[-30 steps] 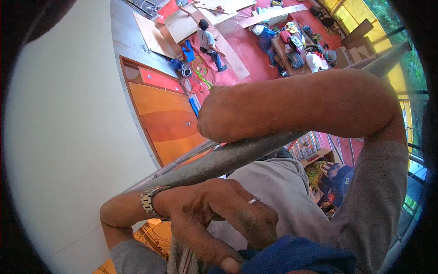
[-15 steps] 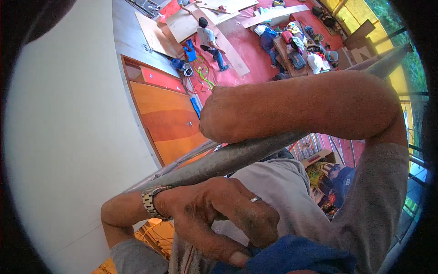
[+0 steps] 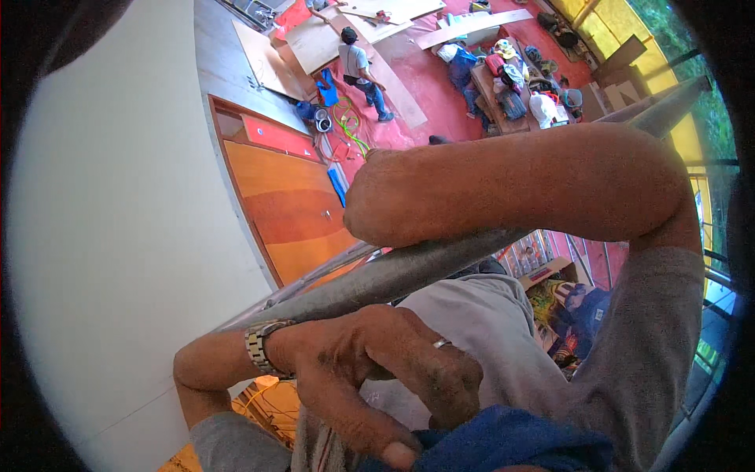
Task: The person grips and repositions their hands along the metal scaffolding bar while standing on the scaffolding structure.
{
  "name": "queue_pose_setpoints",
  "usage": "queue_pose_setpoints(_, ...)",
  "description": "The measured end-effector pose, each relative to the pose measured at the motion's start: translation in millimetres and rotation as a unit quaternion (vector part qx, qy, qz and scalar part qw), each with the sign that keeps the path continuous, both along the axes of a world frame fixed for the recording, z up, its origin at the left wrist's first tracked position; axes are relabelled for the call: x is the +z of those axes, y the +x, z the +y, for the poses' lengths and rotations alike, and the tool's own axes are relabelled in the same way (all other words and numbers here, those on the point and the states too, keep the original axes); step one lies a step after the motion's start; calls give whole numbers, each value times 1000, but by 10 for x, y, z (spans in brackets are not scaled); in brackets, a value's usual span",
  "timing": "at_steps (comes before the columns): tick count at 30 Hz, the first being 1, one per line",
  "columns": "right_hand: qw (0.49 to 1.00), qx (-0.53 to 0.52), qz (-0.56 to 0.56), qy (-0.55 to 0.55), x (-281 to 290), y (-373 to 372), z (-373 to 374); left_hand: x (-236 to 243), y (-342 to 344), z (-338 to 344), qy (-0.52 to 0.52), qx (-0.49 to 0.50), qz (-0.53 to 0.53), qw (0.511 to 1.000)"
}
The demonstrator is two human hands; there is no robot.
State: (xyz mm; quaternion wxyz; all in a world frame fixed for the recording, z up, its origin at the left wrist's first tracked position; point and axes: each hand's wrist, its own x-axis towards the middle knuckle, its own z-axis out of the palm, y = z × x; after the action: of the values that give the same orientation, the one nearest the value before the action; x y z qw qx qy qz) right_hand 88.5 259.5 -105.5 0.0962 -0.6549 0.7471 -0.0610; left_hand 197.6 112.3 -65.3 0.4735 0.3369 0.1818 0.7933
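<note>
My left hand [image 3: 385,362], with a metal watch [image 3: 263,346] at the wrist and a ring on one finger, is low in the middle of the view. Its fingers curl down, and both they and the thumb touch a dark blue cloth [image 3: 511,440]. Across a thick grey metal pipe [image 3: 393,275] lies my right forearm [image 3: 503,189], its elbow bent at the right. The wrist end is toward the middle of the view; the fingers of that hand are hidden.
Far below, a person [image 3: 358,67] stands on the red floor [image 3: 409,75] near wooden boards [image 3: 314,39]. A cluttered table [image 3: 491,90] stands to their right. A pale wall [image 3: 118,236] fills the left, beside an orange wooden door [image 3: 283,197]. Green hose [image 3: 350,122] lies near the door.
My left thumb has moved a little down and to the left along the cloth. My right forearm rests as before. The person below has shifted slightly left.
</note>
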Motion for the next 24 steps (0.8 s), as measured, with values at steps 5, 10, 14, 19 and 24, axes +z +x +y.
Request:
queue_pose_setpoints(5,997,-5,13,-71,-140,14,-47,-22,-45,-8,-18,-12,6,1000)
queue_pose_setpoints(10,1000,-18,18,-16,15,112,-4,11,-13,18,-25,-37,32,998)
queue_pose_setpoints(14,1000,-6,-1,28,2,112,-62,109,-57,50,-21,-30,66,997)
queue_pose_setpoints(19,999,-33,-7,34,-17,182,-58,32,50,38,-21,-66,-4,998)
queue_pose_setpoints(24,998,-6,14,58,-31,122,-104,75,-3,48,-50,-56,-7,997)
